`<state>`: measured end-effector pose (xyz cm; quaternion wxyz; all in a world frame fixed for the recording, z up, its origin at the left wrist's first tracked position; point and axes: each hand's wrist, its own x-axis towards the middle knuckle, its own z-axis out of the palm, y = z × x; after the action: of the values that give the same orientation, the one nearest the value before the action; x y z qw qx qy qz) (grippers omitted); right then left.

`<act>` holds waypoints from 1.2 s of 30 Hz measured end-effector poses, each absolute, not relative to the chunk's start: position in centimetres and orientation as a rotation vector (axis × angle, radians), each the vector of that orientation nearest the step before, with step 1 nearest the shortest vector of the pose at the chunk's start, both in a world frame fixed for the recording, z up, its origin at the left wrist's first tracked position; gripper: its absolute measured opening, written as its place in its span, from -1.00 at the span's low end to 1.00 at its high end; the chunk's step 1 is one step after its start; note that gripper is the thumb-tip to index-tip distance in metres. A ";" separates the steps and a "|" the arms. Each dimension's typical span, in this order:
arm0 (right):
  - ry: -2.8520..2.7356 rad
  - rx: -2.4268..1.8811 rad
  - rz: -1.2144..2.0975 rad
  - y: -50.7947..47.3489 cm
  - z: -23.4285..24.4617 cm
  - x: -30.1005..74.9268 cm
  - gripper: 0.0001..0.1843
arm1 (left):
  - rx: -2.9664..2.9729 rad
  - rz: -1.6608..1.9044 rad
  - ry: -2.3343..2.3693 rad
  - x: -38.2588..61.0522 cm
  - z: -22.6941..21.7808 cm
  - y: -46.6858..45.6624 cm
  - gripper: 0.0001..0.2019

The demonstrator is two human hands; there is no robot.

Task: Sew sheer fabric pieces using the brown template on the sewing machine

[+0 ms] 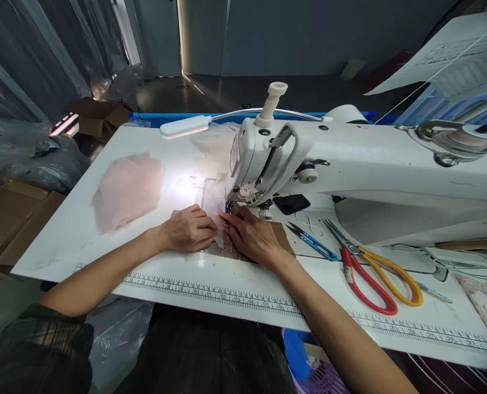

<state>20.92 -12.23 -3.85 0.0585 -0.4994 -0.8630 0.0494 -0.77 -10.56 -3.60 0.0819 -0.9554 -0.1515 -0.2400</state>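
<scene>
Sheer pale strip [213, 203] lies flat just L of the presser foot [228, 207], long axis running approx. front-to-back from where I sit; its far end's hard to make out in the glare. It's btwn my hands: R of the L one, L of the R one. My R hand [252, 232] is nearer the foot, just R of it & toward me, fingers bent, index reaching across onto the strip's R side. My L hand [191, 229] is L of the foot, fingers curled, tips down on the strip's L side. Can't tell if either's pinching cloth or only pressing.

Further out: pink sheer cloth [129, 191] well L of the foot; lamp [186, 126] beyond it, to the L; blue snips [315, 243] to its R, then scissors [369, 268] w/ red & yellow handles farther R.
</scene>
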 end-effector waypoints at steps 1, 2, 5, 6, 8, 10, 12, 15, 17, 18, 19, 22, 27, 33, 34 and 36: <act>-2.616 -1.510 0.154 -12.2 -3.9 20.9 -0.51 | -2.840 -0.739 -0.448 -0.7 -3.7 -10.6 -0.81; -2.613 -1.506 0.157 -12.2 -4.0 21.0 -0.51 | -2.828 -0.756 -0.441 -0.7 -3.7 -10.6 -0.81; -2.586 -1.469 0.165 -12.2 -4.1 21.2 -0.51 | -2.809 -0.770 -0.409 -0.7 -3.8 -10.7 -0.83; -2.575 -1.450 0.175 -12.2 -4.1 21.3 -0.51 | -2.808 -0.766 -0.395 -0.8 -3.7 -10.7 -0.83; -2.554 -1.412 0.220 -12.2 -4.2 21.4 -0.50 | -2.805 -0.767 -0.362 -0.8 -3.7 -10.7 -0.84; -2.540 -1.383 0.280 -12.2 -4.2 21.6 -0.50 | -2.794 -0.780 -0.344 -0.8 -3.6 -10.7 -0.84; -2.538 -1.365 0.327 -12.1 -4.1 21.7 -0.51 | -2.774 -0.804 -0.338 -0.8 -3.5 -10.7 -0.83; -2.559 -1.393 0.328 -12.1 -4.0 21.7 -0.51 | -2.746 -0.828 -0.347 -0.6 -3.5 -10.7 -0.81; -2.581 -1.431 0.299 -12.1 -3.7 21.5 -0.51 | -2.743 -0.835 -0.347 -0.6 -3.6 -10.7 -0.82; -2.592 -1.443 0.287 -12.2 -3.6 21.3 -0.50 | -2.744 -0.842 -0.343 -0.5 -3.6 -10.7 -0.82; -2.602 -1.451 0.278 -12.2 -3.5 21.2 -0.50 | -2.747 -0.846 -0.341 -0.5 -3.6 -10.7 -0.82; -2.612 -1.465 0.263 -12.3 -3.3 20.9 -0.50 | -2.757 -0.832 -0.345 -0.5 -3.7 -10.7 -0.82; -2.476 -1.362 0.386 -12.3 -3.7 21.9 -0.50 | -2.768 -0.864 -0.372 -0.5 -3.7 -10.7 -0.82; -2.266 -1.245 0.510 -12.6 -4.2 23.7 -0.56 | -2.791 -0.855 -0.365 -0.7 -4.0 -10.6 -0.82; -2.299 -1.194 0.493 -12.7 -4.2 23.8 -0.56 | -2.799 -0.835 -0.370 -0.7 -4.1 -10.5 -0.81; -2.403 -1.082 0.442 -12.8 -4.3 23.7 -0.57 | -2.822 -0.784 -0.396 -0.8 -4.2 -10.4 -0.80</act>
<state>23.65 -12.80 -4.31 0.2328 -0.3937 -0.8746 0.1610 -0.82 -10.41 -4.24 0.0927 -0.9507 -0.1334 -0.2640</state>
